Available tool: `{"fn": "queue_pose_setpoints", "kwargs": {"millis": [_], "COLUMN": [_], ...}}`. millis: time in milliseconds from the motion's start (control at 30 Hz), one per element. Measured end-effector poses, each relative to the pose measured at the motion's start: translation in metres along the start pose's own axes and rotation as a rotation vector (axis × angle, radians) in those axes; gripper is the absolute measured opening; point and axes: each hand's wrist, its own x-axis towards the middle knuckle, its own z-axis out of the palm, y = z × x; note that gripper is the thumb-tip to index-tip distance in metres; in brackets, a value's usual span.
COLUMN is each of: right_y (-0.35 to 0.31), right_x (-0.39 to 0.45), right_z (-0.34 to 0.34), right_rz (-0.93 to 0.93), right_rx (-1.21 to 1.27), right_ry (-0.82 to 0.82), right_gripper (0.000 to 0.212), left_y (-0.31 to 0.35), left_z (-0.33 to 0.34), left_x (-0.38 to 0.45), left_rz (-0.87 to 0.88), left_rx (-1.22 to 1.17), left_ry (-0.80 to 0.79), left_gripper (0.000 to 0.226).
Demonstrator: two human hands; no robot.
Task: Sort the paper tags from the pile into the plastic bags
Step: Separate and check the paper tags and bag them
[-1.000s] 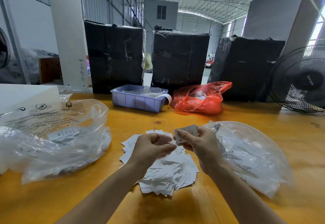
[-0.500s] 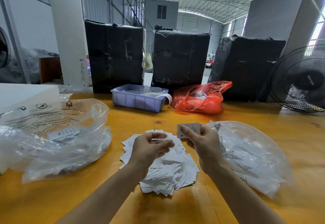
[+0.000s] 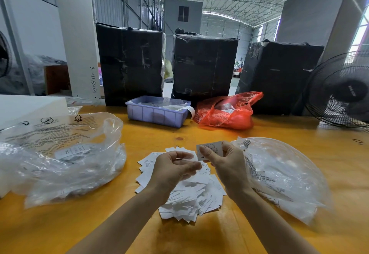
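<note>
sorting tags: one tag raised over the pile

right hand (image 3: 226, 166) pinches a single white paper tag (image 3: 209, 149) between thumb and fingers, held upright above the far edge of the pile of tags (image 3: 185, 196); a printed "s" shows at the tag's lower left corner. left hand (image 3: 173, 169) hangs just beside it over the pile, fingers curled with the thumb tip close to them, and a thin white edge of paper shows there (cannot tell whether it is gripped or just lies behind the hand).

pile sits in the middle of the yellow wooden surface (image 3: 199, 233), loose and overlapping, between two clear plastic bags. left bag (image 3: 65, 154) is crumpled, mouth gaping toward the pile, with a few printed tags visible inside. right bag (image 3: 279, 174) lies flatter, just beside the right wrist, its contents blurred.

far side of the surface: a lilac plastic tray (image 3: 157, 114), a red plastic bag (image 3: 227, 112) touching its right end, three black-wrapped cartons (image 3: 203, 66) standing behind, and a black fan (image 3: 343, 92) at the right edge.
</note>
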Motion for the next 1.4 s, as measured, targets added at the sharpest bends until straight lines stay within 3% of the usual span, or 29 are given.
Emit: {"fn": "queue_pose_setpoints", "kwargs": {"millis": [200,467,633,1400], "right_y": [-0.0005,-0.001,0.0018,0.002], "right_x": [-0.0013,0.0006,-0.0013,-0.0009], "right_z": [0.0005,-0.0003,0.0019,0.0019], "right_rz": [-0.005,0.018,0.023,-0.005], "right_rx": [-0.011,-0.033,-0.049,-0.024], "right_ry": [-0.049,-0.039,-0.036,-0.014], "right_gripper": [0.014,0.015,0.013,0.014], "left_y": [0.0014,0.0029,0.001,0.0006], "left_z": [-0.0017,-0.0033,-0.0033,-0.0024], "left_x": [0.0006,-0.0003,0.0019,0.0026], "left_rz": [-0.013,-0.003,0.014,0.032], "left_rx": [-0.016,0.0,0.015,0.007], "left_ry": [0.001,-0.001,0.009,0.024], "left_gripper": [0.034,0.046,0.034,0.033]}}
